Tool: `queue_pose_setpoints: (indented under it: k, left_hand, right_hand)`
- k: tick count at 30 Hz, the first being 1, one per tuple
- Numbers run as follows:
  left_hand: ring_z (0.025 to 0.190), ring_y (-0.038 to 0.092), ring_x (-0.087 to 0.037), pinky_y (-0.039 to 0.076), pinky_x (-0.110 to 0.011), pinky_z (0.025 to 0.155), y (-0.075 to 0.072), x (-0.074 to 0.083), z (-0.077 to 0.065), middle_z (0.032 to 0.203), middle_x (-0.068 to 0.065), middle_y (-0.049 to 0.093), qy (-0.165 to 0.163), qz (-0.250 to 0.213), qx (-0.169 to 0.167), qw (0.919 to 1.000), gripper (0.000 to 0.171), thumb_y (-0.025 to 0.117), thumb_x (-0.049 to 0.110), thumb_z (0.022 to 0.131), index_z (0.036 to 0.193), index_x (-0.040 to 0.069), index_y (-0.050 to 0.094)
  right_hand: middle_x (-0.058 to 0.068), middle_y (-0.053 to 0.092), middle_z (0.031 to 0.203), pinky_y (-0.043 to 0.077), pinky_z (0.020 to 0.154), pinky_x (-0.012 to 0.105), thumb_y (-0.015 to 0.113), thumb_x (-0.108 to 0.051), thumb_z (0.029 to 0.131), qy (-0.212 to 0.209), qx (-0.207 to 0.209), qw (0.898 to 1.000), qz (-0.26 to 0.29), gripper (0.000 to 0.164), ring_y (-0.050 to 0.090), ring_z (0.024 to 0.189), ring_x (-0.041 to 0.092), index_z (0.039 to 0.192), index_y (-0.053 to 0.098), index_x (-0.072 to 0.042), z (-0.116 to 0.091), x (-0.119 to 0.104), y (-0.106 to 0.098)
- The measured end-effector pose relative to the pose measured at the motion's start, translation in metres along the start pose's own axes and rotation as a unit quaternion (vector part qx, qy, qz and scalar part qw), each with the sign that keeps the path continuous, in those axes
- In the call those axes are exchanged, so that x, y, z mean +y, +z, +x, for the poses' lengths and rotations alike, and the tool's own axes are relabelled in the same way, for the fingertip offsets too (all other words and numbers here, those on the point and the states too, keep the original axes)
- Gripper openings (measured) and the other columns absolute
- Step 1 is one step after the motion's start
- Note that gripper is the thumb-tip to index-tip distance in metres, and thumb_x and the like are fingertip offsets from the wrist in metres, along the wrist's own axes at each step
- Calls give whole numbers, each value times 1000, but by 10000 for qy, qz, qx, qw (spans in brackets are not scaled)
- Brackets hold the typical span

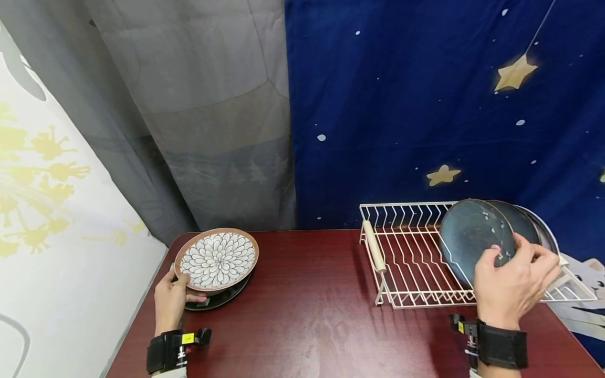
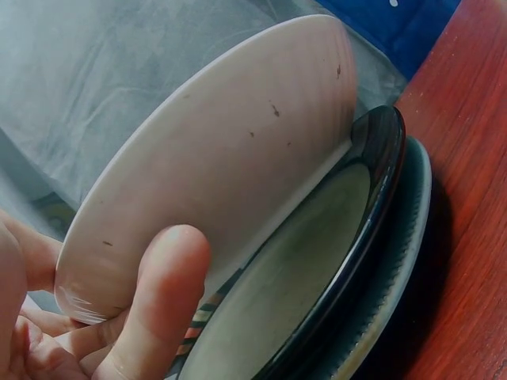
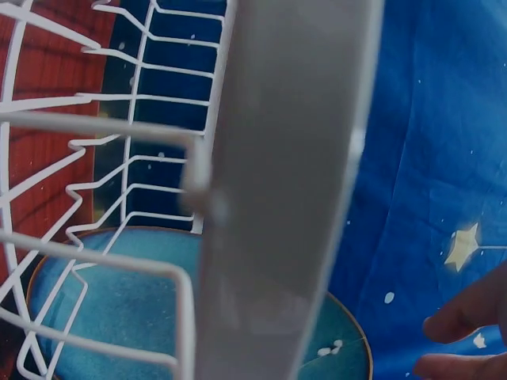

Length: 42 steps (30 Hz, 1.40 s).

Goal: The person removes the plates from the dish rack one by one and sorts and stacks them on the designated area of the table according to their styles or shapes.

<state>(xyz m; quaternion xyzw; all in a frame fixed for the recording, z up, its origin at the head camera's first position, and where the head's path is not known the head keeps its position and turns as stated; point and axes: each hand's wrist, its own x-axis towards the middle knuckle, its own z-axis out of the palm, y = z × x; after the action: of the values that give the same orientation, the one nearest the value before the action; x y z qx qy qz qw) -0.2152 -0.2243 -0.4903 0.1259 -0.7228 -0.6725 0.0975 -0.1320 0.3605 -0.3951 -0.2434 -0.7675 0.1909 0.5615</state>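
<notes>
My left hand (image 1: 171, 299) grips the near left edge of a brown-rimmed plate with a white petal pattern (image 1: 218, 260). The left wrist view shows my thumb (image 2: 170, 273) against that plate's pale underside (image 2: 238, 134), which is tilted up. Beneath it lie a black-rimmed plate (image 2: 384, 170) and a teal plate (image 2: 416, 198). My right hand (image 1: 512, 281) is at the right side of a dark blue plate (image 1: 472, 236) standing in a white wire dish rack (image 1: 411, 299). In the right wrist view, its fingertips (image 3: 451, 317) are apart from the plate.
More plates (image 1: 548, 231) stand upright behind the blue one, at the rack's right end. A wooden handle (image 1: 373, 247) runs along the rack's left end. Grey (image 1: 227, 157) and blue (image 1: 340, 105) curtains hang at the back of the dark red table (image 1: 302, 315).
</notes>
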Motion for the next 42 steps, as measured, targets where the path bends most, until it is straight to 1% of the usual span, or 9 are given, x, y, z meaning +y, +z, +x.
queue_pose_setpoints:
  k: [3,10,15,17,21,28,32,36,42]
  left_hand:
    - [51,63,-34,54,-44,52,0,0,1,72,-18,67,-23,-13,0,10000,49,45,18,96,140,1,30]
    - [51,63,-34,54,-44,52,0,-1,2,71,-19,67,-69,30,-1,10000,47,44,15,96,138,-2,32]
    - [50,63,-34,53,-44,51,-1,-4,5,70,-19,66,-19,0,-9,10000,45,42,14,95,136,-4,33]
    - [50,63,-34,53,-45,50,-1,-5,5,70,-19,66,3,-17,-7,10000,45,42,13,95,136,-5,33]
    - [51,64,-33,53,-45,50,-3,-6,5,72,-19,66,-67,70,50,9999,46,41,13,95,137,-5,32]
    - [53,65,-32,54,-42,52,-5,-8,5,75,-18,66,-180,237,78,9995,48,40,17,96,139,-3,29]
    - [49,63,-30,54,-42,49,-7,-9,6,66,-15,65,-220,446,174,9986,51,41,21,97,141,0,28]
    - [38,58,-23,51,-42,41,-11,-12,8,54,-12,61,-318,796,276,9959,56,43,28,96,143,5,25]
    - [30,48,-16,47,-42,35,-16,-16,11,49,-8,57,-441,1308,311,9899,58,44,38,95,145,14,26]
  right_hand:
    - [23,43,108,27,91,53,57,-20,80,143,-82,9998,-74,40,35,108,42,117,59,-4,1,5,1]
    - [22,42,114,29,86,55,56,-23,81,647,-517,9965,-133,43,38,113,41,120,56,-4,-2,8,4]
    - [23,42,114,29,88,54,55,-25,83,783,-720,9942,-182,43,39,112,41,120,55,-3,-3,11,5]
    - [23,42,114,29,87,54,55,-25,83,788,-738,9939,-201,42,40,112,42,119,56,-3,-3,11,5]
    - [23,43,113,30,85,54,54,-26,84,890,-732,9931,-223,41,41,110,43,118,57,-3,-3,12,5]
    - [22,41,113,30,83,55,55,-23,82,859,-462,9950,-213,38,41,105,45,115,54,-3,-2,15,5]
    - [23,39,114,29,82,57,55,-23,82,921,-488,9941,-297,40,41,103,47,116,52,-2,-2,18,5]
    - [24,39,115,28,83,57,55,-23,81,960,-533,9934,-343,40,40,104,48,115,52,-2,-3,20,4]
    - [25,38,115,28,82,58,55,-22,81,987,-570,9928,-362,41,40,103,50,115,53,-1,-2,22,4]
